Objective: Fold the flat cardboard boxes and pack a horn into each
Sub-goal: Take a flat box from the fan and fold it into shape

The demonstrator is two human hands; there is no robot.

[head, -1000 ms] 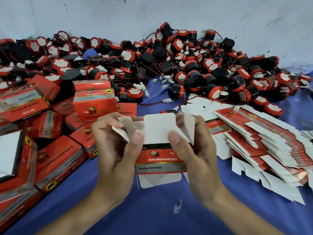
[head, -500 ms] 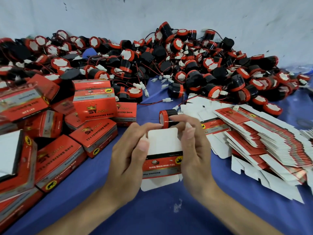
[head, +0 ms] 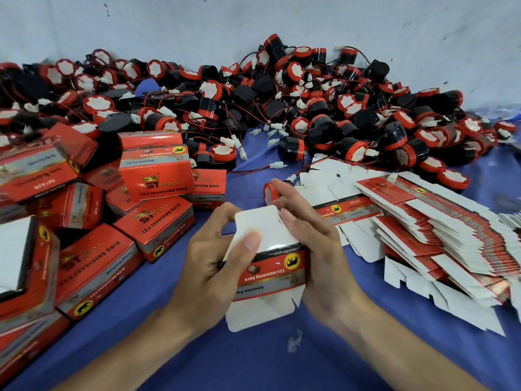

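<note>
I read this as a small packing workshop, a bench for bulk hand assembly. Evidence: loose horns (head: 310, 108) heaped beyond both hands against a stained wall (head: 253, 24). Finished boxes (head: 158, 176) are piled left of the left hand (head: 214, 266), and flat boxes (head: 423, 221) are fanned in a long stack right of the right hand (head: 315, 249). A blue cloth (head: 253, 362) lies beneath.

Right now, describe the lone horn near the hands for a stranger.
Find the big heap of horns against the back wall. Come forward onto the blue cloth, left of the flat boxes. One horn lies there alone, apart from the heap, just behind the fingers of the right hand.
</note>
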